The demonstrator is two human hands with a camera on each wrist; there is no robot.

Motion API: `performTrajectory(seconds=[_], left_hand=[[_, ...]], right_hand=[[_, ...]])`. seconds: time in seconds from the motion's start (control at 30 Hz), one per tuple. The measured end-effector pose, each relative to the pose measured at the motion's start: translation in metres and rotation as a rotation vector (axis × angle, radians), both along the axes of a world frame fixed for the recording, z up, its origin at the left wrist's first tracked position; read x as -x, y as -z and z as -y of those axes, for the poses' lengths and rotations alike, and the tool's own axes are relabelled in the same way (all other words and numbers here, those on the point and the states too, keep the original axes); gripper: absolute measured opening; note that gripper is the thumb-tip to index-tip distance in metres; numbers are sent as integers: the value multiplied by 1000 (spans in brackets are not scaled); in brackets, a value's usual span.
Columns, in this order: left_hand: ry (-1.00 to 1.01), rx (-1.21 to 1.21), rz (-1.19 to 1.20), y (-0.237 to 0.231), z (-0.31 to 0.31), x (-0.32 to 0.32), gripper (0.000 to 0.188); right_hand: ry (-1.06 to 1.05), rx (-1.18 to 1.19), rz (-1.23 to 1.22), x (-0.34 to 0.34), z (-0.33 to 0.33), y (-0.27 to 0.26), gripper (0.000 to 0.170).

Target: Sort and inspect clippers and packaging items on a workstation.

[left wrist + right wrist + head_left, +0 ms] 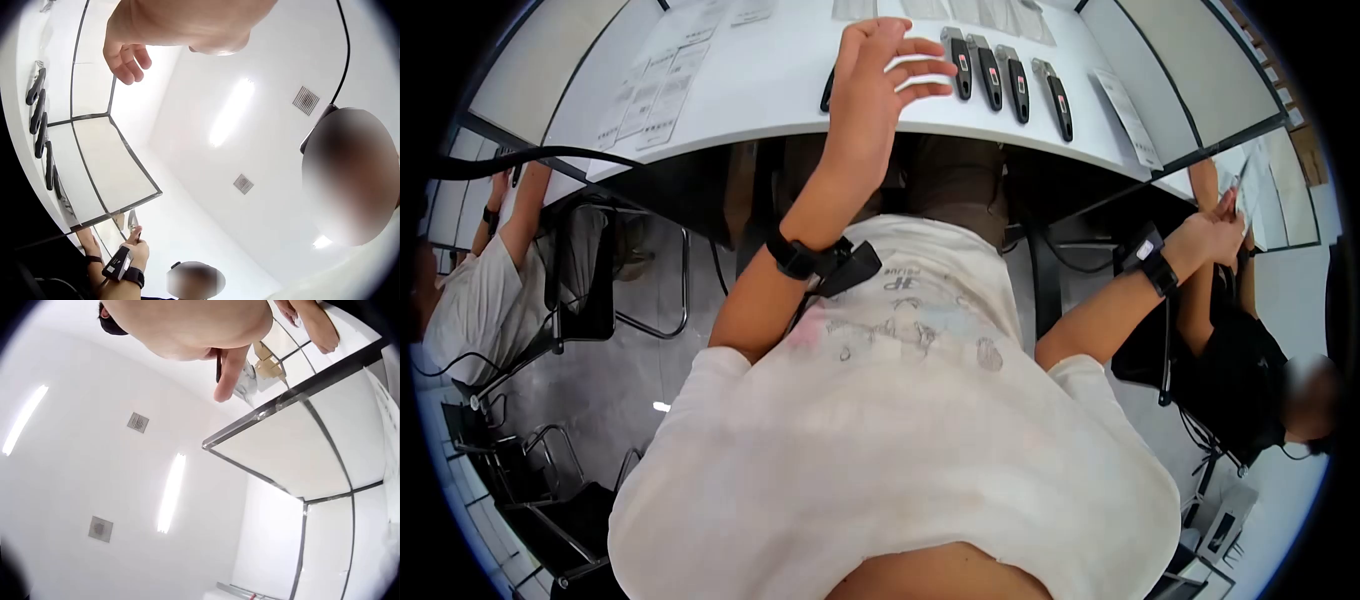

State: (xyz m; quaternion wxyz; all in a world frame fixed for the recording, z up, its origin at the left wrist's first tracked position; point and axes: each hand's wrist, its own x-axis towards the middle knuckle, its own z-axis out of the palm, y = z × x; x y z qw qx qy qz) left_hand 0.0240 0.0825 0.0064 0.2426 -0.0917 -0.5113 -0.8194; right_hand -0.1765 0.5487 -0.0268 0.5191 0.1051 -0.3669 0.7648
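Note:
My left hand point(870, 95) is raised over the table's near edge, fingers loosely bent and holding nothing. Right of it, several black-handled tools point(991, 75) with silver heads lie in a row. Another dark handle point(827, 92) shows partly behind the left hand. My right hand point(1212, 238) reaches far right, past the partition, beside another person's arm. It grips a dark-handled tool with a silver head point(132, 219), pointing up in the left wrist view. Most of the handle is hidden in the fingers.
White partition panels point(1145, 70) with dark frames flank the white table point(770, 85). Flat printed packets point(662, 95) lie at left, another point(1127, 115) at right. A person in black point(1250, 360) sits at right, another in white point(495, 290) at left. A black cable point(540, 155) crosses at left.

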Motion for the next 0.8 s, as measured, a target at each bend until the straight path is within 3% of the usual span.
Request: performTrajectory(seconds=[0.07,0.1,0.17,0.2,0.27,0.3,0.4,0.43,0.5,0.53,0.57,0.6,0.63,0.7,0.73,0.77,0.8], left_hand=[[-14,0,8,2,2,0,44],[-37,-1,14,2,3,1,43],[-63,-27,36,-1,5,1,42],[-97,-57,42,0,9,2,41],[-154,-115,54,2,17,5,38],[-180,-127,26,4,22,6,36],[-271,-152,11,2,42,7,34],[-320,-134,-6,4,49,8,34],[-387,-163,-5,3,64,9,33],[-417,-174,5,1,69,8,32],[-429,-194,10,0,75,8,31],[-461,-181,17,-2,79,8,30],[-491,-168,25,-3,84,8,28],[-561,34,66,2,98,16,24],[-631,250,95,8,104,21,21],[-743,593,145,18,114,27,23],[-812,801,156,26,114,28,28]], right_hand=[[181,-291,64,14,-10,18,21],[1,105,226,17,-3,12,19],[-495,123,219,40,-38,37,17],[-501,121,217,38,-25,35,17],[-74,51,295,25,14,31,19],[-55,70,367,32,9,40,22],[-242,-173,534,33,-4,62,29],[-284,-232,792,32,-10,57,35],[-335,-519,1037,29,-20,52,38],[-237,-630,1139,45,-31,54,42],[18,-678,1354,61,-43,51,42],[438,-1339,973,74,-67,42,41],[854,-1905,438,66,-66,19,40],[680,-1471,819,21,-15,-8,36],[620,-1222,948,-15,29,-33,35],[652,-1208,903,-26,58,-44,31],[206,-1090,805,-18,62,-47,31]])
